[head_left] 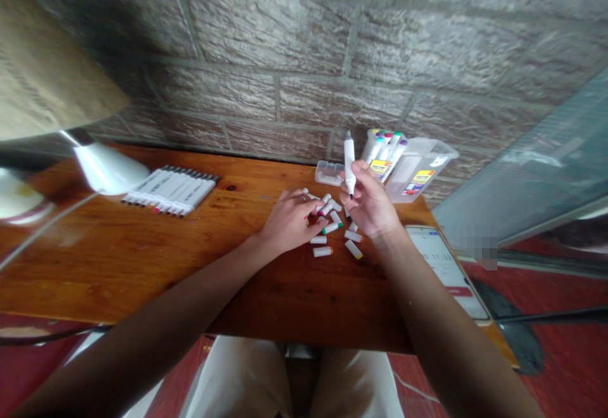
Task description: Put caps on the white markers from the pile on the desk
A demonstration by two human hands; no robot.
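My right hand (pixel 373 206) holds a white marker (pixel 349 158) nearly upright, its grey tip pointing up and a dark end at the bottom. Loose marker caps (pixel 323 251), white with coloured ends, lie scattered on the wooden table below it. My left hand (pixel 292 220) rests at the left side of these caps, thumb and fingers apart and touching among them. Part of the pile is hidden under its fingers. To the left, a row of white markers (pixel 173 190) with dark ends lies side by side.
A clear case packed with capped markers (pixel 387 152) stands by the wall, beside a clear plastic box (pixel 413 168). A small clear lid (pixel 329 173) lies near them. A phone (pixel 446 272) showing a timer lies at the right edge. A lamp (pixel 107 168) stands left.
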